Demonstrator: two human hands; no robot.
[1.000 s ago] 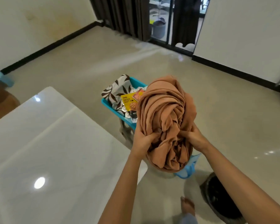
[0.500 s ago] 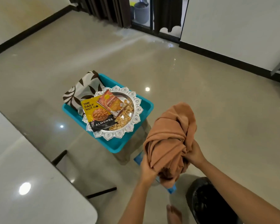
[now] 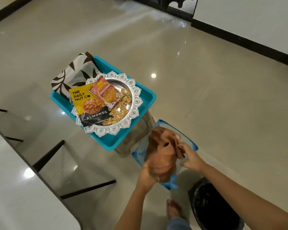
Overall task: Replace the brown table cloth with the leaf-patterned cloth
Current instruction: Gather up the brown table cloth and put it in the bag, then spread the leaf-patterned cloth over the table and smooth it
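The bunched brown table cloth (image 3: 160, 155) sits inside a translucent bag with blue trim (image 3: 189, 141) on the floor, seen through the bag's side. My left hand (image 3: 147, 175) grips the cloth's lower left side. My right hand (image 3: 189, 157) pinches a fold of the cloth at the bag's right edge. The folded leaf-patterned cloth (image 3: 75, 74), grey with dark leaves, lies at the back left of a teal tray (image 3: 146, 98).
A silver plate (image 3: 135, 103) in the tray holds an almond packet (image 3: 88, 105), an orange snack packet (image 3: 105, 93) and nut shells. The white table (image 3: 15, 188) fills the lower left. A black bin (image 3: 213, 208) stands at lower right, near my bare foot (image 3: 173, 209).
Both hands have lowered the brown cloth from chest height, past the tray, down into the blue-trimmed bag. The view has tilted down toward the floor.
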